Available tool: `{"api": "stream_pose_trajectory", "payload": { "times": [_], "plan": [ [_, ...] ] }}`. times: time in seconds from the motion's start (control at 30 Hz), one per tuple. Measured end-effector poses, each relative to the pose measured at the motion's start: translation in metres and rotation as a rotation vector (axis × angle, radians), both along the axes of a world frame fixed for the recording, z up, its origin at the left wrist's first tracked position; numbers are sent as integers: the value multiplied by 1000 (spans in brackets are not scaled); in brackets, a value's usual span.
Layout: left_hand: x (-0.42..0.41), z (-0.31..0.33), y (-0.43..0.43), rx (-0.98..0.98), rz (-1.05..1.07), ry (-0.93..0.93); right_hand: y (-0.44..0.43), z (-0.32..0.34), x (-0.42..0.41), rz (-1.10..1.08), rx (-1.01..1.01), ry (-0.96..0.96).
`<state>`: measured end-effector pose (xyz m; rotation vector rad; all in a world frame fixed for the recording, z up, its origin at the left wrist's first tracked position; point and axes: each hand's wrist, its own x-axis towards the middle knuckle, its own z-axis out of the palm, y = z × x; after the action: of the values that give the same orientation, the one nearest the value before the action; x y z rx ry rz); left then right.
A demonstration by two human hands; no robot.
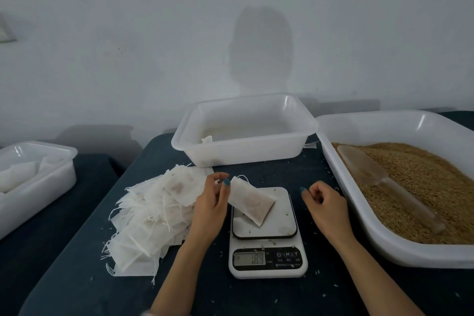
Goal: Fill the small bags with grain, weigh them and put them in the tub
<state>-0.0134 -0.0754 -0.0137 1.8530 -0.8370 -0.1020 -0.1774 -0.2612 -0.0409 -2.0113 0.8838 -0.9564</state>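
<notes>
White, thin filter-type fabric forms the filled bag [252, 201], which lies tilted on the platform of the scale [282, 220], near the centre of the tabletop [205, 290], with its base to the right and its drawstring neck to the far left. The bag is judged light, soft and slack. The grain inside will shift, and the wall could tear or spill if squeezed mid-body. The best hold is at the gathered neck, below the string. The left grip [210, 202] is pinched on that neck end. The right grip [325, 206] hangs just right of the scale, fingers loosely curled, holding nothing. The display is lit but the reading is not legible with certainty. The tub [243, 151] stands just beyond the scale. A pile of empty bags [151, 213] lies left, and a grain tray [423, 254] with a scoop [364, 164] sits right.
</notes>
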Motion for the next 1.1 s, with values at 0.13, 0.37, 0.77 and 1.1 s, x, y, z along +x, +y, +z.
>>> {"api": "stream_pose_trajectory", "payload": {
  "times": [0.13, 0.37, 0.77, 1.1],
  "plan": [
    [0, 4, -7, 50, -62, -31, 0, 1, 0, 0, 2, -2],
    [10, 41, -33, 93, -272, -312, 1, 2, 0, 17, 10, 17],
    [88, 109, -116, 366, 68, -40, 1, 1, 0, 20, 0, 43],
    [120, 89, -92, 942, 123, -468, 0, -1, 2, 22, 10, 46]
  ]
}}
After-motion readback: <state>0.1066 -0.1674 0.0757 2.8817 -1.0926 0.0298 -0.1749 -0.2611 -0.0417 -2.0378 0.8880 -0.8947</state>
